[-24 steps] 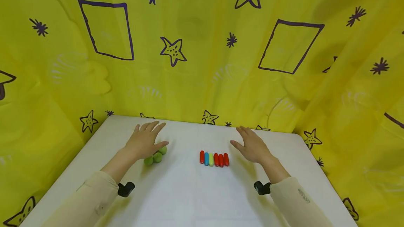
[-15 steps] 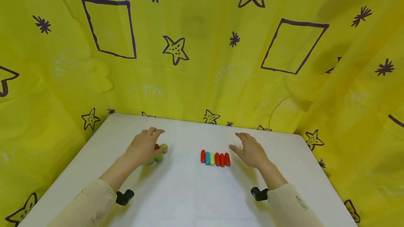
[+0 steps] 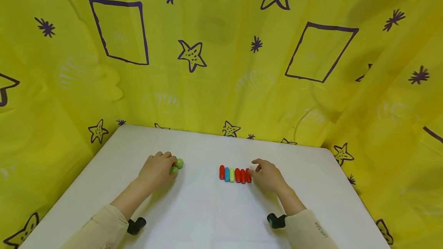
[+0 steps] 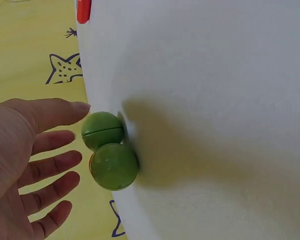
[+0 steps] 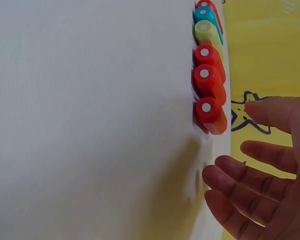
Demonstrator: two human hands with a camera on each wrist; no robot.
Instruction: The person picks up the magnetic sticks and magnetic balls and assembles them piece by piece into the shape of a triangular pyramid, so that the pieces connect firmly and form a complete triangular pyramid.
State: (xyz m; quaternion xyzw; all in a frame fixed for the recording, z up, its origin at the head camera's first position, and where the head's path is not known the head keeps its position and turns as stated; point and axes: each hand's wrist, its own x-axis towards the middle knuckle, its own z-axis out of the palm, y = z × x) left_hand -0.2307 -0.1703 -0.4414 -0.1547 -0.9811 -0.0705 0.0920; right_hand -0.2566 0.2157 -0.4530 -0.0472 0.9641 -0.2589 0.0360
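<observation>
My left hand [image 3: 157,169] hovers at a cluster of glossy green balls [image 3: 179,163], hiding part of it in the head view. In the left wrist view its fingers are spread and loosely bent, with the thumb tip beside a seamed green ball [image 4: 102,131]. A second green ball [image 4: 115,167] sits against that one, and a sliver of red shows at its edge. To the right, my right hand [image 3: 269,176] is beside the last red capsule-shaped stick [image 3: 248,176] of a row. The right wrist view shows relaxed fingers apart from that red stick [image 5: 210,114].
The row also has a blue stick [image 3: 227,174], a pale green stick [image 3: 232,175] and more red ones, lying side by side. They lie on a white table [image 3: 207,210]. A yellow patterned curtain [image 3: 214,87] encloses its back and sides. Dark wrist devices [image 3: 137,226] hang under both sleeves.
My left hand has come down over the green balls, its fingers bending. My right hand has moved down and left to the end of the row of sticks.
</observation>
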